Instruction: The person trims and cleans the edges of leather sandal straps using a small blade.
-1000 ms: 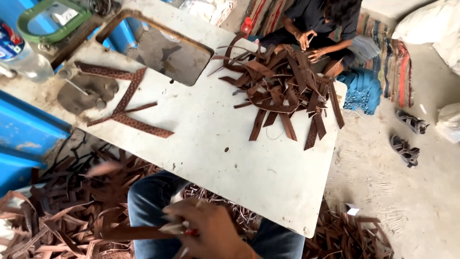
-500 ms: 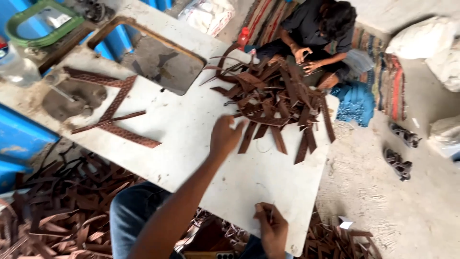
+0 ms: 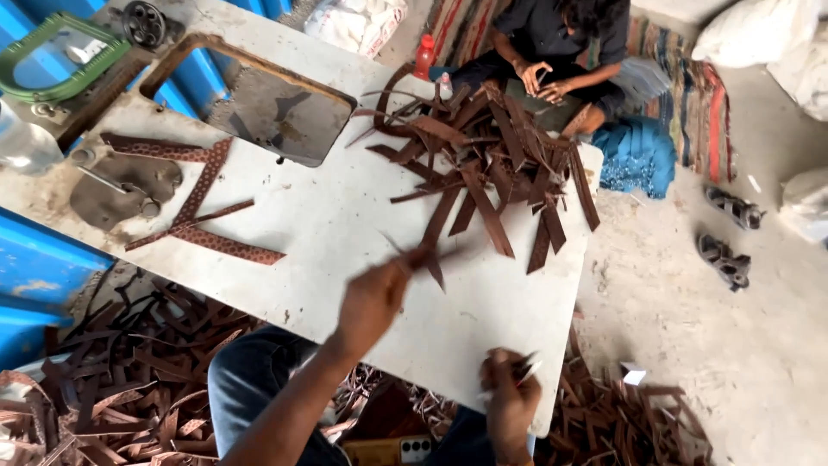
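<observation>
One thin brown strip, pinched at its end by the left hand, looks light and floppy, best taken near an end, while the right hand is closed on a small tool at the desk edge.

White table; brown leather strips

Soft, even daylight fills the frame, brightest on the white table at center and the pale floor at right, with only faint shadows. Motion blur smears the left hand and the right hand at lower center. Wide-angle distortion bends the edges; detail stays crisp across the upper half.
</observation>
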